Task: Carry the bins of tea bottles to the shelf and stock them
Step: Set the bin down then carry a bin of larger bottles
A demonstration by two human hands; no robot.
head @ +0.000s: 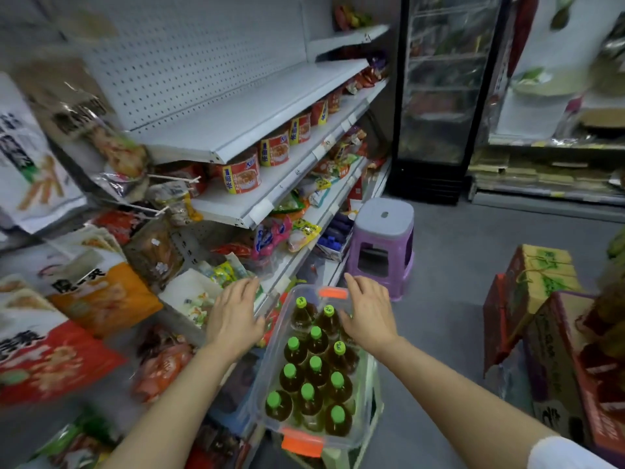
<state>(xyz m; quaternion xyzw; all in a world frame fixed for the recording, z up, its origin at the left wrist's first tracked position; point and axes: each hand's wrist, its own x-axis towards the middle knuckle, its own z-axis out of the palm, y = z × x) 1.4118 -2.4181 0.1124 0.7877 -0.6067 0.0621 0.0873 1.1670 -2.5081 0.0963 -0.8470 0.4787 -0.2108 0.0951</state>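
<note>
Your forearms reach out over the clear bin [270,363] of green-capped tea bottles [313,360], which sits low beside the snack shelf [304,154]. Both hands are released: left hand [233,316] spread just outside the bin's left wall, right hand [368,313] over its far corner. Gripped only at that far end, it could tip and topple bottles. The purple stool [384,245] crowds your path.

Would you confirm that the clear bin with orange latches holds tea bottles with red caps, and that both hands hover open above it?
Not quite: in the head view the tea bottles have green caps, not red. The rest stands: the clear bin has orange latches, and the left hand and right hand hover open above it.
</note>
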